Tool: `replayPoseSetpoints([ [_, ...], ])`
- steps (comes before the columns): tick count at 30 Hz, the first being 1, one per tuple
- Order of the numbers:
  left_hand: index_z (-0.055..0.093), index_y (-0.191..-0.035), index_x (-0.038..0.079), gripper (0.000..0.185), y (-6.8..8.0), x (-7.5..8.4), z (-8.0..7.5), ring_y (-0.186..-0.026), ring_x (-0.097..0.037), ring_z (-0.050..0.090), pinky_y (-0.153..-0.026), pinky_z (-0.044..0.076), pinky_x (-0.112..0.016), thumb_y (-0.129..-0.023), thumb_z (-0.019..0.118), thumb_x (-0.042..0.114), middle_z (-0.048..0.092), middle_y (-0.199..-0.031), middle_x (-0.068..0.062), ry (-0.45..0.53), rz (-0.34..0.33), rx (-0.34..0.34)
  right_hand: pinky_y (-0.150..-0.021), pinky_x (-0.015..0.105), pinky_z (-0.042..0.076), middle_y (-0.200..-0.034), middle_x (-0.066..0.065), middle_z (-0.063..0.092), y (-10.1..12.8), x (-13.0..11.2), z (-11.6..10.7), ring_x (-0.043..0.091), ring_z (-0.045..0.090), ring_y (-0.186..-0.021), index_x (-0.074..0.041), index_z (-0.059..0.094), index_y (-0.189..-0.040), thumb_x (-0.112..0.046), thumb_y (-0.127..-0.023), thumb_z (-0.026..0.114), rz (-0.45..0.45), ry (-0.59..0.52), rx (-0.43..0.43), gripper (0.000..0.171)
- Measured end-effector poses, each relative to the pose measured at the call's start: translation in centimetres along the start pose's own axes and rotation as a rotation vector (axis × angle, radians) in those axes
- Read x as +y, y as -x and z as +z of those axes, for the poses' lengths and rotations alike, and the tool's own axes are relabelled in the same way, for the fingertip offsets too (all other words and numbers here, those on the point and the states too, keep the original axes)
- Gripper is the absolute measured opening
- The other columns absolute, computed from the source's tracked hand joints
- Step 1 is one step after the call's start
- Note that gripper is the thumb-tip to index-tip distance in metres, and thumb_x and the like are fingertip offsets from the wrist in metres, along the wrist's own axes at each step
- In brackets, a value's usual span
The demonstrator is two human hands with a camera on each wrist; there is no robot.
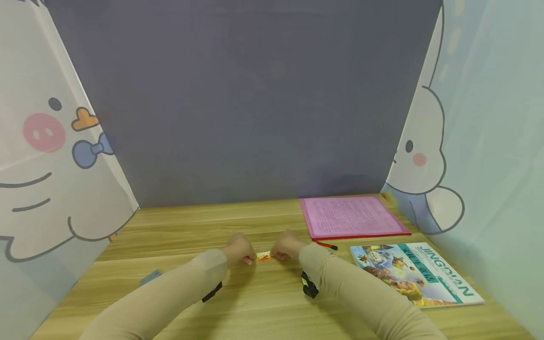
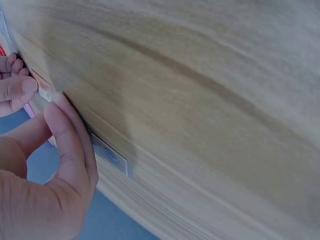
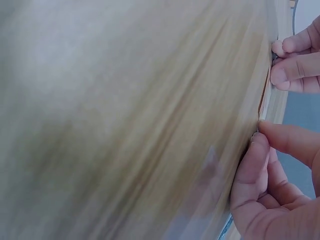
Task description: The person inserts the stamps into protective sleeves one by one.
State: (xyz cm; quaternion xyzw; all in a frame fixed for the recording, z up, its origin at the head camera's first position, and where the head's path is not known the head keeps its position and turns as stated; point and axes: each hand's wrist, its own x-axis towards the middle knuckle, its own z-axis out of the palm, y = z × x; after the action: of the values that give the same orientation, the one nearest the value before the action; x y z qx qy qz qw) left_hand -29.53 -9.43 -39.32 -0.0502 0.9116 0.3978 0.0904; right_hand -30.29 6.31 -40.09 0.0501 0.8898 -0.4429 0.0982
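A small yellow and orange strip (image 1: 264, 257) lies on the wooden table (image 1: 255, 307) between both hands. In the head view my left hand (image 1: 246, 259) pinches its left end and my right hand (image 1: 275, 256) pinches its right end. The left wrist view shows my left hand (image 2: 52, 100) with thumb and forefinger closed on the strip's pale end (image 2: 45, 93), the other hand's fingers (image 2: 17, 87) just beyond. In the right wrist view my right hand (image 3: 260, 132) grips the strip's thin edge (image 3: 265, 97), opposite the left hand's fingertips (image 3: 287, 67). Both forearms wear beige sleeves.
A pink folder (image 1: 350, 217) lies at the back right with a red pen (image 1: 326, 245) at its front edge. A colourful book (image 1: 414, 274) sits to the right. A small blue-grey card (image 1: 150, 276) lies left of my left arm. Cartoon-printed panels wall in the table.
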Motion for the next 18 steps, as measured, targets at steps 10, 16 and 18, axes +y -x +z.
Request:
replayPoseSetpoints([
  [10, 0.071, -0.079, -0.008, 0.014, -0.5, -0.8, -0.7, -0.044, -0.006, 0.057, -0.052, 0.056, -0.019, -0.072, 0.081, -0.002, 0.068, -0.066, -0.010, 0.028, -0.007, -0.049, -0.062, 0.024, 0.059, -0.066, 0.004, 0.062, -0.6, 0.3, -2.2, 0.012, 0.058, -0.058, 0.004, 0.067, -0.077, 0.002, -0.080, 0.069, -0.018, -0.087, -0.177, 0.004],
  [16, 0.070, -0.096, -0.011, 0.021, 0.1, 0.1, -1.8, -0.061, -0.017, 0.071, -0.070, 0.062, -0.029, -0.079, 0.076, -0.001, 0.073, -0.088, -0.020, 0.100, 0.002, -0.089, -0.074, 0.034, 0.061, -0.089, 0.012, 0.069, -0.9, 0.2, -5.8, 0.019, 0.066, -0.075, 0.008, 0.067, -0.099, -0.004, -0.086, 0.065, -0.125, -0.012, -0.136, 0.017],
  [18, 0.068, -0.103, -0.012, 0.027, 0.4, 0.6, -1.7, -0.071, -0.021, 0.073, -0.076, 0.061, -0.031, -0.080, 0.076, 0.000, 0.072, -0.097, -0.022, 0.129, 0.004, -0.099, -0.079, 0.038, 0.060, -0.098, 0.015, 0.070, -0.8, 0.1, -6.7, 0.023, 0.068, -0.082, 0.007, 0.067, -0.106, -0.005, -0.086, 0.065, -0.157, 0.041, -0.111, 0.023],
])
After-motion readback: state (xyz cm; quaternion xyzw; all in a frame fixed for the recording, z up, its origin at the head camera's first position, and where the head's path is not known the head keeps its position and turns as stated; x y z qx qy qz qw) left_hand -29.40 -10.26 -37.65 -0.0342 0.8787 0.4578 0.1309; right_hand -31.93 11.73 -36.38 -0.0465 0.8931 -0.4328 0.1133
